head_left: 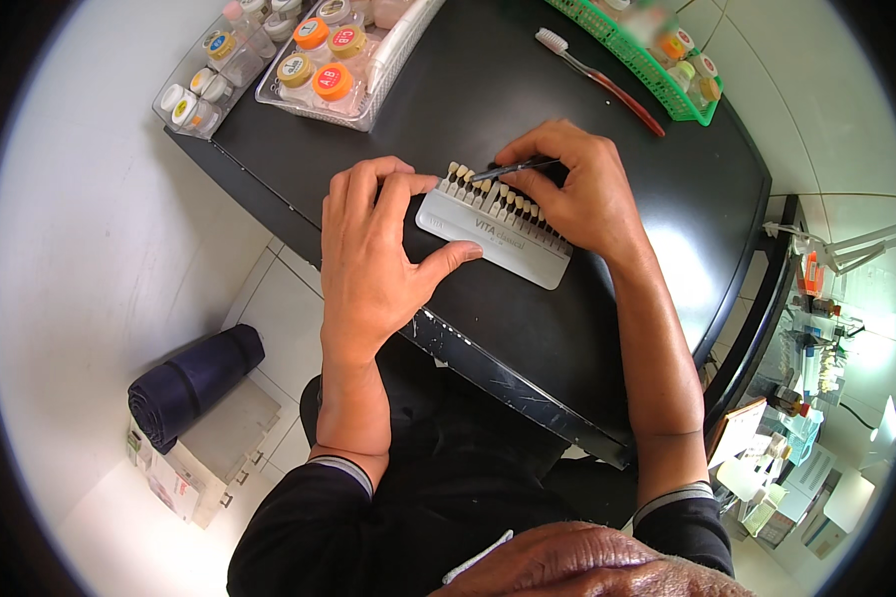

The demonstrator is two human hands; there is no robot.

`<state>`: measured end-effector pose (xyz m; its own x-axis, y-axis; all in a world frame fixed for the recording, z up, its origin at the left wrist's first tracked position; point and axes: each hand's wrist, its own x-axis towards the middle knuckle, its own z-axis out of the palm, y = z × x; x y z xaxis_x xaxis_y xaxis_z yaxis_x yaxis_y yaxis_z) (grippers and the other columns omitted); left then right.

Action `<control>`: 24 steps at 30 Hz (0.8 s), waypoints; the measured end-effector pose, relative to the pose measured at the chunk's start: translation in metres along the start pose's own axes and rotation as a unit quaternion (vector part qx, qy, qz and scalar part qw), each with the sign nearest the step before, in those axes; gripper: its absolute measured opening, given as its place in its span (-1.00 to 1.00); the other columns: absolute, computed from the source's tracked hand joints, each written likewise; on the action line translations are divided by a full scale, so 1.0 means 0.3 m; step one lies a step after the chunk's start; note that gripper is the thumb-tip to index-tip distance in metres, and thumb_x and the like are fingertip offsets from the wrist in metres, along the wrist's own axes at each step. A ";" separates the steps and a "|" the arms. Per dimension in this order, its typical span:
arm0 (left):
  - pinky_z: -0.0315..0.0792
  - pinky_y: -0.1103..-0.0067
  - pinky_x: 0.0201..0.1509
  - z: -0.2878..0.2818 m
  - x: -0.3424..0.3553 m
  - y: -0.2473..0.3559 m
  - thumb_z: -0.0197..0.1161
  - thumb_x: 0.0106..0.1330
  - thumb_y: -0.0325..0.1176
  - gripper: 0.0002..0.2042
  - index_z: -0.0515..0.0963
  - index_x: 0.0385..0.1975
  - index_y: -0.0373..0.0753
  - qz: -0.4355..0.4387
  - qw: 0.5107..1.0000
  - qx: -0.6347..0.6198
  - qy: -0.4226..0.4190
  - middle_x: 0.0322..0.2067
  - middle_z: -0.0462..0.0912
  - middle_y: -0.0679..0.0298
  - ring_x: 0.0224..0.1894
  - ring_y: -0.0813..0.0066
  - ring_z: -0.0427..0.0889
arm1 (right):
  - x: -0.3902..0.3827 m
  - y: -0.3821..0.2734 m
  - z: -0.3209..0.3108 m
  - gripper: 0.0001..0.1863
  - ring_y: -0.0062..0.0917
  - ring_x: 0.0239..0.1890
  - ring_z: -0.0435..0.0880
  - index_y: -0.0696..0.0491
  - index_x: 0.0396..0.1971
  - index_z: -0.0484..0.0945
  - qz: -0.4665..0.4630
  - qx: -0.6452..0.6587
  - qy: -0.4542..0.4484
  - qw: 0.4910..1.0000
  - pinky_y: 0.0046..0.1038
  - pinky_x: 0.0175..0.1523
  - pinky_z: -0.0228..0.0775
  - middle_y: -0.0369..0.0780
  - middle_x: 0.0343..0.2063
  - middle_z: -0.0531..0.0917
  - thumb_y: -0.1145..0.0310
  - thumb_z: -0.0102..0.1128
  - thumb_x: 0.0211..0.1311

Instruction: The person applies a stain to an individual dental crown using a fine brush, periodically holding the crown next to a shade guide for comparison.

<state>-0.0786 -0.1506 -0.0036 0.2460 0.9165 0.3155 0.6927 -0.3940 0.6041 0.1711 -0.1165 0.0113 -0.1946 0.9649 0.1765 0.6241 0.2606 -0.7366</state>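
Observation:
A silver tooth shade guide [490, 254] lies on the black desk, with a row of small tooth-shaped tabs [513, 205] along its upper edge. My left hand [373, 249] is closed on the guide, index finger at its upper left corner and thumb on its lower edge. My right hand [577, 189], fingers bent, pinches a thin dark stick [516, 168] whose end reaches the tabs toward the left of the row; whether it is a tab or a separate tool I cannot tell.
The black desk [388, 139] bears a basket of jars [329, 85], a clear bottle tray [204, 104], a green basket [657, 70] and a red toothbrush [622, 90]. Left on the floor lies a dark rolled mat [194, 383]; at right stands a cluttered side bench [786, 418].

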 end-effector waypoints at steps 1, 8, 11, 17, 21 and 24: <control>0.47 0.16 0.39 0.001 0.000 0.000 0.86 -0.08 -0.10 -0.30 0.73 0.08 -0.22 0.000 1.000 0.001 0.000 0.14 0.65 0.13 0.28 0.01 0.57 | -0.001 -0.006 -0.003 -0.81 -0.20 -0.19 0.84 0.11 -0.12 0.88 0.014 0.000 -0.008 1.000 -0.20 -0.02 0.69 -0.05 -0.25 0.83 0.49 0.56 0.27; 0.47 0.16 0.38 0.001 -0.002 0.000 0.86 -0.07 -0.10 -0.31 0.72 0.07 -0.23 0.000 1.000 0.000 0.000 0.15 0.64 0.12 0.27 0.01 0.57 | -0.002 -0.013 -0.014 -0.81 -0.20 -0.22 0.85 0.13 -0.10 0.87 0.050 -0.006 -0.005 0.999 -0.21 -0.04 0.69 -0.03 -0.26 0.83 0.45 0.53 0.33; 0.47 0.16 0.38 0.001 -0.001 -0.001 0.87 -0.11 -0.10 -0.29 0.72 0.07 -0.24 0.005 1.000 -0.005 -0.002 0.15 0.64 0.11 0.26 0.00 0.57 | 0.003 -0.022 -0.023 -0.81 -0.20 -0.24 0.84 0.14 -0.10 0.86 0.069 -0.025 0.002 0.997 -0.21 -0.07 0.68 -0.05 -0.26 0.84 0.43 0.52 0.34; 0.47 0.15 0.37 0.003 0.001 0.002 0.89 -0.15 -0.12 -0.27 0.72 0.07 -0.26 0.010 1.000 -0.002 -0.004 0.15 0.64 0.11 0.26 0.00 0.57 | 0.004 -0.018 -0.010 -0.78 -0.23 -0.25 0.79 0.12 -0.15 0.85 0.052 -0.060 -0.011 0.997 -0.17 -0.08 0.63 -0.11 -0.30 0.83 0.30 0.53 0.35; 0.47 0.15 0.36 0.001 0.004 0.008 0.88 -0.16 -0.14 -0.27 0.71 0.06 -0.26 0.006 1.000 0.003 -0.010 0.15 0.63 0.11 0.25 0.00 0.56 | 0.000 -0.024 0.011 -0.79 -0.23 -0.17 0.76 0.09 -0.22 0.85 0.055 -0.088 -0.002 0.995 -0.11 -0.07 0.60 -0.15 -0.31 0.83 0.26 0.53 0.33; 0.47 0.15 0.35 0.001 0.004 0.007 0.88 -0.17 -0.14 -0.27 0.71 0.05 -0.26 0.009 1.000 0.006 -0.009 0.15 0.63 0.12 0.24 0.00 0.56 | -0.001 -0.033 0.019 -0.80 -0.20 -0.15 0.75 0.08 -0.24 0.84 0.052 -0.096 0.001 0.994 -0.07 -0.05 0.58 -0.17 -0.32 0.83 0.26 0.52 0.31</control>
<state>-0.0767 -0.1501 -0.0021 0.2708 0.9106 0.3123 0.6957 -0.4094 0.5902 0.1605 -0.1195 0.0147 -0.1194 0.9870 0.1080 0.7742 0.1606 -0.6122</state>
